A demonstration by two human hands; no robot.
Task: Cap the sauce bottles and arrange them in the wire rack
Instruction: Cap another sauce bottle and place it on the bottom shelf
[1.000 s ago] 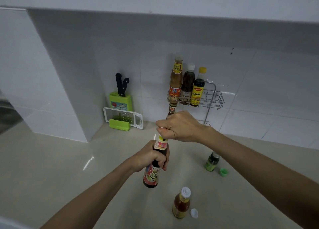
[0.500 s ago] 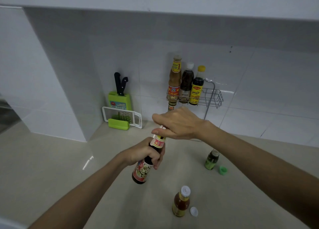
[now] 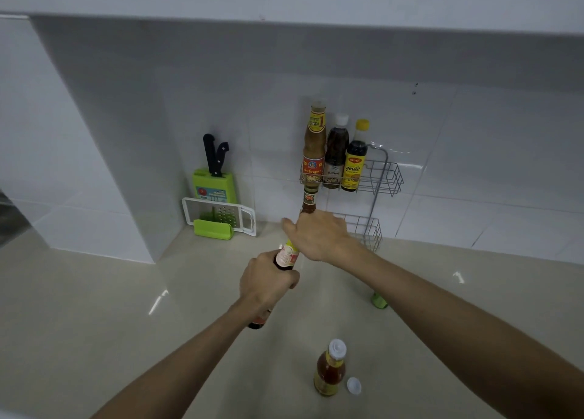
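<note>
My left hand (image 3: pixel 268 281) grips a dark sauce bottle (image 3: pixel 286 257) around its upper body, tilted with the neck pointing up and away. My right hand (image 3: pixel 319 235) covers the bottle's top; the cap is hidden under it. The wire rack (image 3: pixel 384 178) hangs on the tiled wall with three capped bottles (image 3: pixel 333 156) in its upper basket. A smaller bottle (image 3: pixel 309 200) shows just below that basket, behind my right hand. An orange sauce bottle (image 3: pixel 330 368) stands on the counter near me with a loose white cap (image 3: pixel 354 386) beside it.
A green knife block with black-handled knives (image 3: pixel 215 178) and a white grater (image 3: pixel 221 216) lean in the back corner. A green object (image 3: pixel 378 301) peeks out beside my right forearm. A white overhead ledge (image 3: pixel 284 1) runs above.
Both hands and the dark bottle have moved away from me toward the rack, the bottle tilting more. My right hand has flattened over the top. My right forearm now hides the small green bottle.
</note>
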